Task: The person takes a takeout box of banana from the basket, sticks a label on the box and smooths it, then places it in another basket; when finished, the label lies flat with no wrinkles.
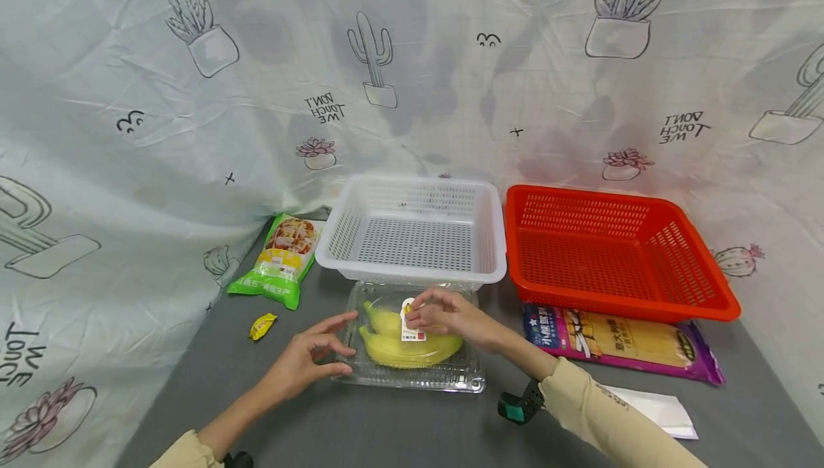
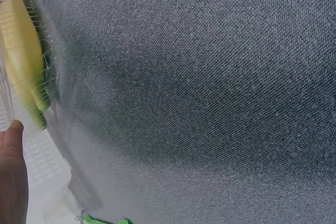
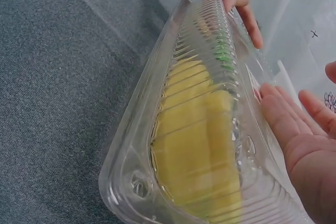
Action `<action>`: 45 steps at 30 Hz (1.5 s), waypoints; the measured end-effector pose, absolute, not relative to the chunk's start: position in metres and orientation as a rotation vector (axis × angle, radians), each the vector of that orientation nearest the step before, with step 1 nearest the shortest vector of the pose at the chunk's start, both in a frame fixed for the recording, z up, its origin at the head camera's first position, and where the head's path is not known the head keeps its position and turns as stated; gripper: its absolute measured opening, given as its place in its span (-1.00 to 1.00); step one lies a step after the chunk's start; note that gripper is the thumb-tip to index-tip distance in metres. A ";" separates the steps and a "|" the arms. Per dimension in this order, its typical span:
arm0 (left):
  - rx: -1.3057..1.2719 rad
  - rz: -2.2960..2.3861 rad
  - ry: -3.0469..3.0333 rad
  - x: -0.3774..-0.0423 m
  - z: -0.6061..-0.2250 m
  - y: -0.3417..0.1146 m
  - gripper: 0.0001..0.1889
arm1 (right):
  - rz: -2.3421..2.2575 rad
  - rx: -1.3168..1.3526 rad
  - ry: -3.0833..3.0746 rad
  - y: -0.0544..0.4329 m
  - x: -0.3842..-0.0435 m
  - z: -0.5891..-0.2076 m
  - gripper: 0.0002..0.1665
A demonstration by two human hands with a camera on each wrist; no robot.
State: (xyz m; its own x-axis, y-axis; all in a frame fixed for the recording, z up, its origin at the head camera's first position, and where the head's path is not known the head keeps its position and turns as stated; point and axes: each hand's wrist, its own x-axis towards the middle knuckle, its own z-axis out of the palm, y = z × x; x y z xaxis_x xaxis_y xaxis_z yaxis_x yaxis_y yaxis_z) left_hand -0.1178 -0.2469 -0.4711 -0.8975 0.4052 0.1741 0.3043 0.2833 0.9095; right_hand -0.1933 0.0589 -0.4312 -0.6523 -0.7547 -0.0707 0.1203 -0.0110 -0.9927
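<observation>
A clear plastic clamshell box (image 1: pixel 412 380) lies closed on the grey table, with yellow bananas (image 1: pixel 395 350) inside. A white label (image 1: pixel 413 332) is on its lid. My right hand (image 1: pixel 453 316) is over the lid, fingertips at the label; in the right wrist view its fingers (image 3: pixel 283 114) are extended along the lid's top. At the box's left side is my left hand (image 1: pixel 305 357), fingers spread and thumb apart from them, fingertips right at the edge. The left wrist view catches only part of that hand (image 2: pixel 11 177) beside the box wall.
Behind the box stands a white basket (image 1: pixel 412 267), with a red basket (image 1: pixel 599 302) to its right. A pasta packet (image 1: pixel 631 339) lies before the red basket, near a white paper (image 1: pixel 659 411). To the left are a green food bag (image 1: pixel 283 257) and a small yellow packet (image 1: pixel 262 326).
</observation>
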 end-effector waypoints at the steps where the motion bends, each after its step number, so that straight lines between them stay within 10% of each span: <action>1: 0.674 1.697 2.442 -0.118 -0.471 -0.247 -0.78 | -1.733 -0.657 1.613 0.059 -0.193 -0.431 -0.57; 12: 0.650 1.614 2.464 -0.117 -0.469 -0.245 -0.75 | -1.951 -0.732 1.270 0.096 -0.200 -0.431 -0.73; 23: 0.556 1.532 2.747 -0.103 -0.479 -0.221 -0.54 | -2.194 -0.893 1.664 0.261 -0.233 -0.386 -0.58; 34: 0.698 1.496 2.994 -0.108 -0.499 -0.218 -0.39 | -1.042 -0.040 2.804 0.418 -0.206 -0.394 -0.05; 45: 0.992 1.687 2.885 -0.116 -0.489 -0.220 -0.53 | -0.982 0.032 2.665 0.439 -0.197 -0.415 0.03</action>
